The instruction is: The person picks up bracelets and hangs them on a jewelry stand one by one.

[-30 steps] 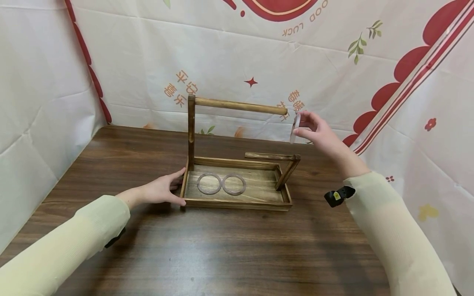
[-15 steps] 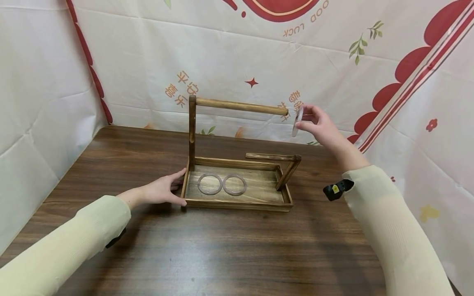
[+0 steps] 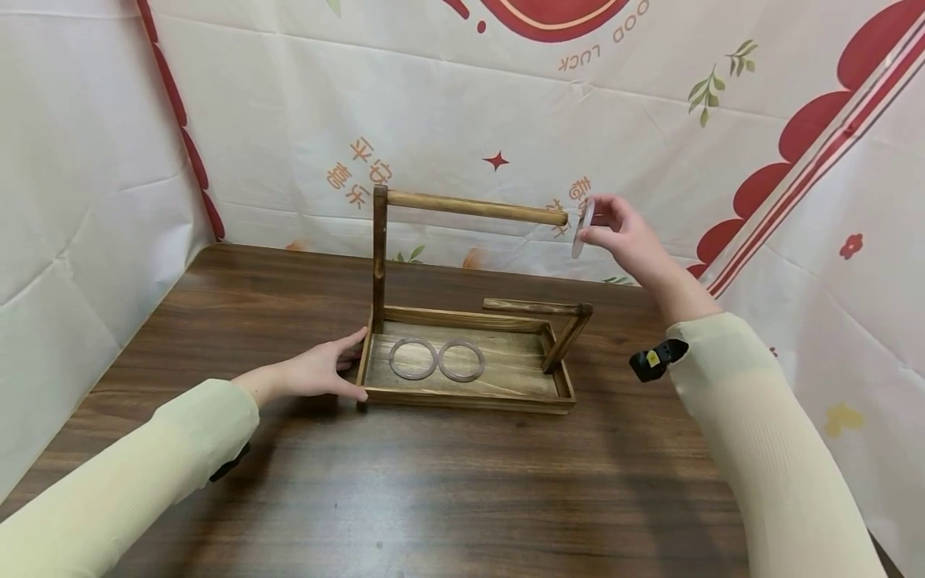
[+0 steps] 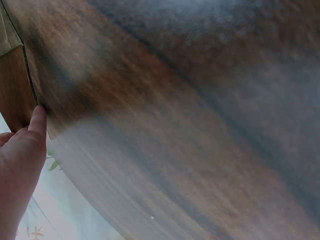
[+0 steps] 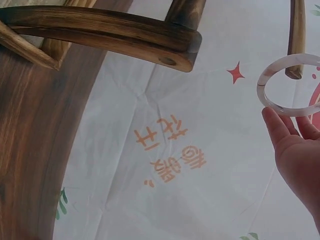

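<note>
A brown wooden stand (image 3: 462,400) has a shallow tray base, a tall left post (image 3: 379,257) carrying a long top bar (image 3: 477,206), and a short right post (image 3: 567,341) with a lower bar (image 3: 531,306). My left hand (image 3: 311,372) holds the tray's left end, thumb at the front corner, fingers along the end wall. My right hand (image 3: 629,237) pinches a pale, translucent bangle (image 5: 272,70) between thumb and fingers. That bangle hangs upright just right of the top bar's free end. Two more bangles (image 3: 413,377) lie side by side on the tray floor.
The stand sits on a dark wood-grain table (image 3: 448,490). Behind it hangs a white printed cloth (image 3: 448,112) with red and orange patterns, close past the table's far edge. More cloth covers both sides.
My right hand has risen slightly with the bangle, from just below the top bar's end to level with it. The left hand and the two bangles in the tray stay put.
</note>
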Demonstrator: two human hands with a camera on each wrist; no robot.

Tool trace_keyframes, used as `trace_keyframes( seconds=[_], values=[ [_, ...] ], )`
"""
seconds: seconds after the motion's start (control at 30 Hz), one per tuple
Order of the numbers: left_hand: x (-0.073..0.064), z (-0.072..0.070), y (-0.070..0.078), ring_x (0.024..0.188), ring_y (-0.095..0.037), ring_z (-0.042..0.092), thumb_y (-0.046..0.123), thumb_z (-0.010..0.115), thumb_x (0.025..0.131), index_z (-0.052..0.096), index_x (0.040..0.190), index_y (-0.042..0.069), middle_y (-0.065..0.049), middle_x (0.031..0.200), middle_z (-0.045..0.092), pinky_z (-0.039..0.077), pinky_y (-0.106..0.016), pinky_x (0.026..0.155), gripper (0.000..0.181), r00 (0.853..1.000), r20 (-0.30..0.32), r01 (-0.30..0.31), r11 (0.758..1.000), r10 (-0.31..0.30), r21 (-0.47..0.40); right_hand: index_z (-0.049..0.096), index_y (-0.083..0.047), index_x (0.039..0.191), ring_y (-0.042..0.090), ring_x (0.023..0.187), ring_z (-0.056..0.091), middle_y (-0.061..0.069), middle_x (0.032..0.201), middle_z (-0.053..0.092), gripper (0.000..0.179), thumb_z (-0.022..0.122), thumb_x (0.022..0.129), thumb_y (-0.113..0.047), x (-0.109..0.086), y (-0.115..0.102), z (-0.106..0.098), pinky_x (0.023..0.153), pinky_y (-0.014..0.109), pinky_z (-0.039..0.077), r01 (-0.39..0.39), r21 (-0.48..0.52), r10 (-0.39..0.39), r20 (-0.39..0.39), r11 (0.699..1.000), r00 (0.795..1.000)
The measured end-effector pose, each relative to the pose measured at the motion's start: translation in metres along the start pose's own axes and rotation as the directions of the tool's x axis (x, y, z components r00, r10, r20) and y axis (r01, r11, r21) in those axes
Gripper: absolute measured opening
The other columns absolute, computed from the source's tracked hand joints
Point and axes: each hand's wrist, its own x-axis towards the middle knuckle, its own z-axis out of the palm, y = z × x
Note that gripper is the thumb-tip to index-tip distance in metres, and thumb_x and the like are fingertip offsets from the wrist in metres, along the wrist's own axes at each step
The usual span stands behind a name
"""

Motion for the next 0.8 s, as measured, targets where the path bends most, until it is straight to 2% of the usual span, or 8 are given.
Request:
trace_keyframes(
  seconds=[0.13, 0.33, 0.63, 0.8],
  values=[
    [0.0, 0.0, -0.001, 0.134, -0.047, 0.031, 0.03, 0.074, 0.08, -0.003, 0.15, 0.003, -0.028, 0.153, 0.011, 0.034, -0.053, 0.108, 0.108, 1.0, 0.0, 0.01, 1.0, -0.01, -0.016, 0.035, -0.002, 0.135, 0.008, 0.112, 0.045, -0.007, 0.114, 0.046, 0.048, 0.053, 0.093, -0.016, 0.004, -0.002, 0.0, 0.089, 0.016, 0.041, 0.012, 0.016, -0.012, 0.006, 1.0, 1.0],
    [0.0, 0.0, -0.001, 0.133, -0.047, 0.031, 0.03, 0.074, 0.081, -0.003, 0.15, 0.002, -0.029, 0.153, 0.012, 0.035, -0.053, 0.108, 0.108, 1.0, -0.002, 0.0, 1.0, 0.0, -0.006, 0.037, -0.003, 0.131, 0.003, 0.107, 0.045, -0.008, 0.111, 0.047, 0.045, 0.054, 0.091, -0.014, 0.011, -0.006, 0.0, 0.085, 0.013, 0.041, 0.032, 0.026, -0.032, 0.006, 0.999, 0.999],
    [-0.001, 0.0, 0.0, 0.134, -0.047, 0.03, 0.027, 0.074, 0.081, -0.003, 0.15, 0.002, -0.029, 0.153, 0.011, 0.035, -0.052, 0.108, 0.106, 1.0, 0.003, 0.007, 1.0, -0.007, -0.023, 0.036, -0.001, 0.133, 0.006, 0.108, 0.047, -0.006, 0.113, 0.047, 0.048, 0.055, 0.09, -0.014, 0.014, -0.013, 0.0, 0.082, 0.01, 0.042, 0.042, 0.018, -0.042, -0.002, 0.999, 0.999],
    [-0.001, 0.0, 0.0, 0.133, -0.047, 0.03, 0.025, 0.073, 0.082, -0.004, 0.15, 0.001, -0.031, 0.152, 0.012, 0.035, -0.053, 0.107, 0.105, 1.0, 0.004, -0.008, 1.0, 0.008, -0.016, 0.034, -0.002, 0.135, 0.014, 0.114, 0.046, -0.005, 0.114, 0.045, 0.051, 0.057, 0.091, -0.015, 0.015, -0.018, 0.0, 0.082, 0.01, 0.042, 0.036, 0.011, -0.036, 0.003, 0.999, 0.999]
  ],
)
